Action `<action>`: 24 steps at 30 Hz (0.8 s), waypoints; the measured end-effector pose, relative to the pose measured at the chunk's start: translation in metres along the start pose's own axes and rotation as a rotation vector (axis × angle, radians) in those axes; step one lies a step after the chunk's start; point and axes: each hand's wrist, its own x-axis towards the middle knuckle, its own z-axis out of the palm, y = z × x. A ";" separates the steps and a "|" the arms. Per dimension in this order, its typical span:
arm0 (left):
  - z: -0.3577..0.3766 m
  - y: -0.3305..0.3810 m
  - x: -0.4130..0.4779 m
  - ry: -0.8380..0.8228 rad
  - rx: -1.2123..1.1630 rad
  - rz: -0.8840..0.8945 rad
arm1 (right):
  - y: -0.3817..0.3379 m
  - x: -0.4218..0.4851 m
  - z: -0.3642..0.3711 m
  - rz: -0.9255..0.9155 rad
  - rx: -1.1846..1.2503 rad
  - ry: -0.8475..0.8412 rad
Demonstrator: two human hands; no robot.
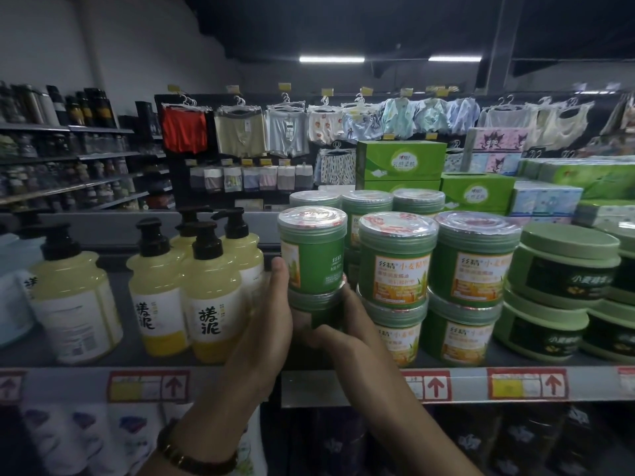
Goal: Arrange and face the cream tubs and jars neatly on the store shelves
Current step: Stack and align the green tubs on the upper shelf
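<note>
Both hands are clamped on a stack of two green tubs: my left hand (271, 304) holds the lower tub (318, 312) from the left, thumb up against the upper tub (314, 250), and my right hand (343, 326) wraps its front. The stack stands near the shelf (309, 386) front edge, between pump bottles (206, 286) (marked 搓泥) and the faced tubs (395, 262). Facing is in hand, I judge: the upper label sits side-on, so next comes a twist until its orange 小麦 panel fronts.
</note>
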 end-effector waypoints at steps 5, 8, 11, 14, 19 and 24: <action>-0.009 -0.003 0.006 0.045 0.054 -0.032 | -0.003 -0.002 -0.003 -0.008 0.036 -0.021; -0.011 -0.001 0.013 0.100 0.048 -0.052 | -0.005 -0.005 -0.005 0.001 0.051 -0.033; -0.010 0.000 0.022 0.107 -0.002 -0.105 | -0.006 -0.007 -0.004 0.017 0.069 -0.046; -0.008 0.000 0.031 0.075 -0.093 -0.141 | -0.008 -0.013 -0.004 0.015 0.077 -0.059; -0.009 -0.005 0.036 0.079 -0.131 -0.161 | -0.011 -0.020 -0.006 0.067 0.063 -0.098; -0.009 -0.005 0.031 0.040 -0.100 -0.135 | -0.013 -0.022 -0.005 0.076 0.078 -0.089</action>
